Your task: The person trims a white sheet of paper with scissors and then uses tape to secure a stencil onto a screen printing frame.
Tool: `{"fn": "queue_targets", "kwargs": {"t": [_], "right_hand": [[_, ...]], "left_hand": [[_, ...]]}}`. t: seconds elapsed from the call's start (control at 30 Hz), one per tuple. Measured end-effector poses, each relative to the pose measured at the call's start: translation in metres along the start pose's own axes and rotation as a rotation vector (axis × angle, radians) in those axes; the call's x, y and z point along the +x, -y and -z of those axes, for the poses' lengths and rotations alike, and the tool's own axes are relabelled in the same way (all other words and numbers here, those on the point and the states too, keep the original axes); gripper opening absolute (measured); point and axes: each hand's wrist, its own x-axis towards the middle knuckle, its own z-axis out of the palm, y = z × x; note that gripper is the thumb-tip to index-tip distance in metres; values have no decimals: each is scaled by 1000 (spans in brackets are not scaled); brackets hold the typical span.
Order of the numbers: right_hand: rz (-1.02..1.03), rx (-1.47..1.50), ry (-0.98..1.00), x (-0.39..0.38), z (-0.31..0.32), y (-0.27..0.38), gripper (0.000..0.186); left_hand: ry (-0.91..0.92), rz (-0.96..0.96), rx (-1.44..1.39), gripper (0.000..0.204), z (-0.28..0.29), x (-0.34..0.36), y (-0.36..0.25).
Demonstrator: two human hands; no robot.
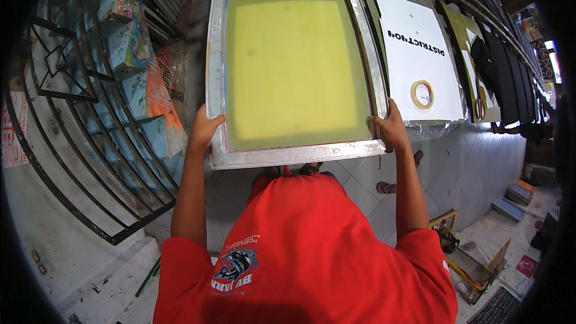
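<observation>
Between my two hands is a large silk screen, its yellow-green mesh stretched in a silver metal frame. My left hand grips the frame's left side near the lower corner, thumb over the top. On the opposite side, my right hand is closed round the frame near its lower right corner, the thumb also on top. The fingers under the frame are hidden. Through the mesh a brighter yellow rectangle shows.
Right of the screen, a white sheet with black lettering bears a roll of tape. Farther right lie scissors and black fabric pieces. A black metal grille stands at left before paint-stained blue shelving.
</observation>
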Motion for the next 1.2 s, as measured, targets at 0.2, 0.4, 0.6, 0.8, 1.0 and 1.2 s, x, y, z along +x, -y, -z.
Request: {"fn": "queue_targets", "kwargs": {"t": [0.2,0.4,0.6,0.8,1.0,1.2], "right_hand": [[13,-96,-16,5,1,-15,80],[6,-102,-14,9,1,-23,88],[-16,-103,-2,7,2,-17,88],[9,-114,-6,7,3,-24,90],[-2,-84,7,7,2,-22,92],[11,-62,7,9,1,-31,92]], "left_hand": [[30,1,-66,41,0,2,-1],[-22,25,-1,39,1,0,2],[-2,5,7,39,3,1,4],[13,-15,-1,41,4,1,4],[34,-27,-81,42,2,0,4],[0,19,-62,42,2,0,8]]}}
